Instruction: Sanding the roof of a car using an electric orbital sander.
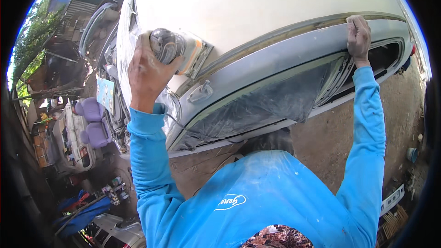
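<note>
My left hand [148, 66] is wrapped round the dusty, dark rounded body of an electric sander [166, 46]. The sander's flat rectangular base lies on the pale car roof [257, 4], close to the roof's near edge. A dark cord runs from beside my left wrist down across the car's side. Far to the right, my right hand [359, 36] has its fingers curled onto the roof edge [321, 41], at the brownish channel. Clear plastic sheeting [266, 103] covers a side window below the grey door frame. Pale dust coats both hands.
A dark opening [383, 59] shows in the car's side under my right hand. Purple car seats [94, 119] and car parts stand to the left. A silver vehicle [117, 229] is at lower left, a small bucket [412, 155] on the dirt ground at right.
</note>
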Available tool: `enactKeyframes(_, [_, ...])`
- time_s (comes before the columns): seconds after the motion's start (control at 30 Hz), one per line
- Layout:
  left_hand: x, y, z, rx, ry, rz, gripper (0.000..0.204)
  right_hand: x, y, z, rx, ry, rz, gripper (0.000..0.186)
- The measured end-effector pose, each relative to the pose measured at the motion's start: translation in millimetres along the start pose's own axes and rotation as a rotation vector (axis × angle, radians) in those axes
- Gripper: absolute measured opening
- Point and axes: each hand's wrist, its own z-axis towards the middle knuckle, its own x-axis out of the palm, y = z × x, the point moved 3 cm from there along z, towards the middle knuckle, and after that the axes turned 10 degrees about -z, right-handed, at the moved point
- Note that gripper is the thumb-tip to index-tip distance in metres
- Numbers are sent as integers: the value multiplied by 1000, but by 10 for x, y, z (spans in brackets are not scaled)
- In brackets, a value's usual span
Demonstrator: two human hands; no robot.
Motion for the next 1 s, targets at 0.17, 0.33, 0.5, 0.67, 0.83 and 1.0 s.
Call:
enactKeyframes(0.17, [128,17,432,139,-4,-60,86,27,-33,-13,32,21,14,16])
enactKeyframes(0.33, [-11,322,367,66,-46,62,80,19,2,-33,64,-64,42,16])
enactKeyframes(0.5, [-80,226,-139,-180,-47,-74,77,33,33,-27,98,-61,23,15])
enactKeyframes(0.67, [87,-234,-7,-107,-8,-84,79,-14,94,-15,102,-91,17,15])
enactKeyframes(0.83, [325,-753,352,57,38,-22,82,-43,126,-2,107,-88,13,14])
enactKeyframes(1.0, [612,-1284,728,207,72,13,78,-73,155,-6,134,-110,9,13])
